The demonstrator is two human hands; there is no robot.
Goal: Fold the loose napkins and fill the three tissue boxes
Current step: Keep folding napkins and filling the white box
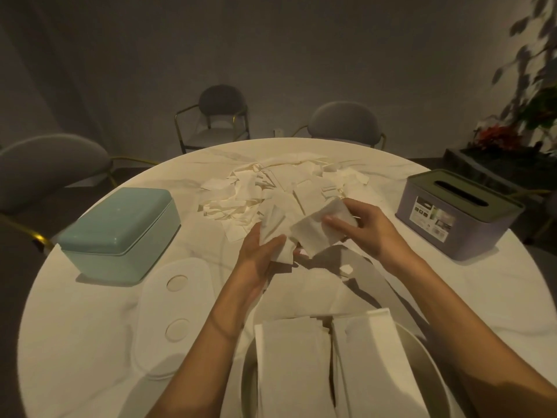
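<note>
A heap of loose white napkins [271, 188] lies at the middle of the round white table [90, 312]. Just in front of the heap, my left hand [256, 263] grips one crumpled napkin [275, 230]. My right hand [358, 224] pinches a second napkin [316, 233] by its upper edge. A closed teal tissue box [120, 233] stands at the left. A purple box with a dark slotted lid [458, 212] stands at the right. Directly below my arms, an open white box [422, 357] holds two stacks of folded napkins [325, 366].
A flat white lid [171, 321] with two round dimples lies left of the open box. Grey chairs [343, 123] stand around the far side and at the left. A plant [527, 110] and a dark sideboard fill the right background.
</note>
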